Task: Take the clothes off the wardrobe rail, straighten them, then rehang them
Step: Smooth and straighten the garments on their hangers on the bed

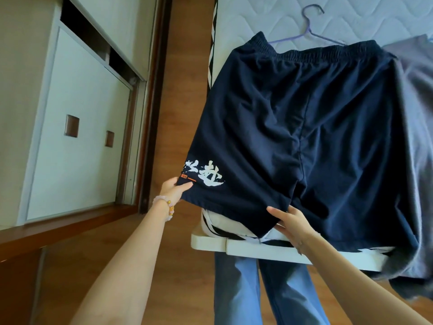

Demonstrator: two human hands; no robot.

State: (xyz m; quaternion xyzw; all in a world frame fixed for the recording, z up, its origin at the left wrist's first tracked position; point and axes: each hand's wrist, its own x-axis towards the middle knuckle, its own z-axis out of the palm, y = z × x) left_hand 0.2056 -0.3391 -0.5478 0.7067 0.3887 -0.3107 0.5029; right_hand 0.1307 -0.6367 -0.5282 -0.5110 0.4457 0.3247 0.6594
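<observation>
White wardrobe (77, 137) doors stand far left of the shorts (293, 113), with a strip of wooden floor (185, 113) between. Next comes the left hand (174, 187), a bead bracelet (167, 206) at its wrist, pinching the outer corner of the shorts' left leg hem, just beside the white print (208, 175). The shorts themselves are navy and lie spread on the bed (351, 17), waistband (328, 51) at the far end and hems hanging over the near edge, with creases running down both legs. At the inner end of that same leg hem the right hand (290, 221) holds the cloth, thumb on top and fingers tucked beneath, so both hands are closed on the shorts and the hem is stretched between them. The fabric looks thin, light and limp. It should not slip from a pinch, but it will sag and fold wherever it is not held, so I judge the hem corners right for pulling the leg flat, and the thicker elastic waistband the better hold for lifting it onto a hanger. Beyond the waistband a purple hanger (309, 26) lies on the bed, partly under the shorts. Right of the shorts a grey garment (417, 102) is draped over the bed's edge, the shorts overlapping it.
</observation>
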